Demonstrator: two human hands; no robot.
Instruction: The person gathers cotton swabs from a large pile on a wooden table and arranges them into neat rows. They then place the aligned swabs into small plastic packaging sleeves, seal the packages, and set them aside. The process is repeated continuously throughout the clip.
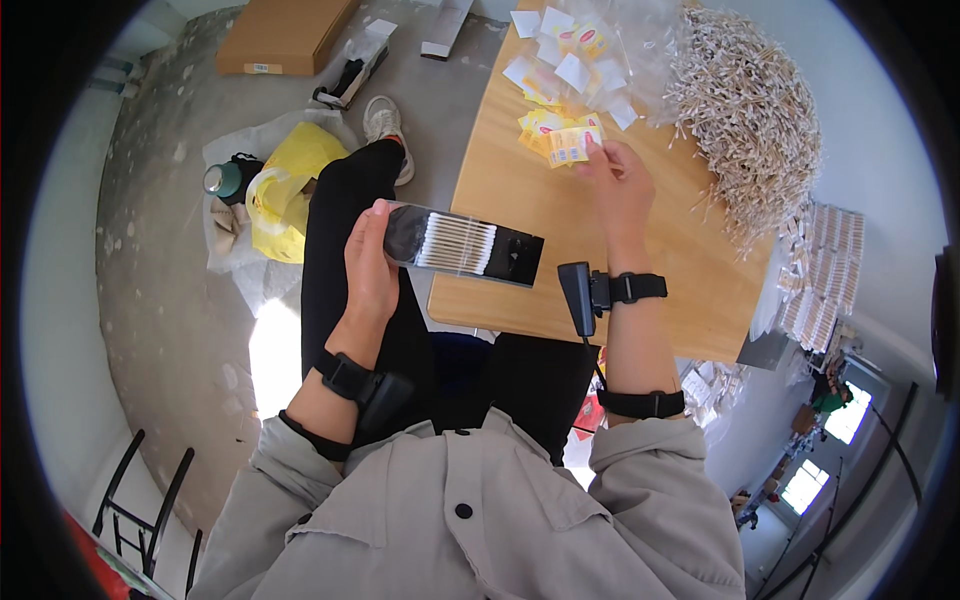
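My left hand [370, 268] is closed on the left end of a flat black box [515, 258]. Through its clear top a row of white-tipped cotton swabs [458, 244] shows. The box is held level in front of my lap, partly over the table's near edge. At the far side of the table my right hand [622, 185] pinches a yellow and white printed card [570, 147] by its right end. More yellow cards [540, 122] lie just behind and beneath that one.
Beyond the cards on the wooden table [520, 210] are white slips [572, 72] and clear plastic bags [645, 50]. A big heap of loose cotton swabs [745, 120] covers the right side, with bundled swabs [825, 275] beside it. A yellow bag [285, 205] and cardboard box [275, 35] sit on the floor.
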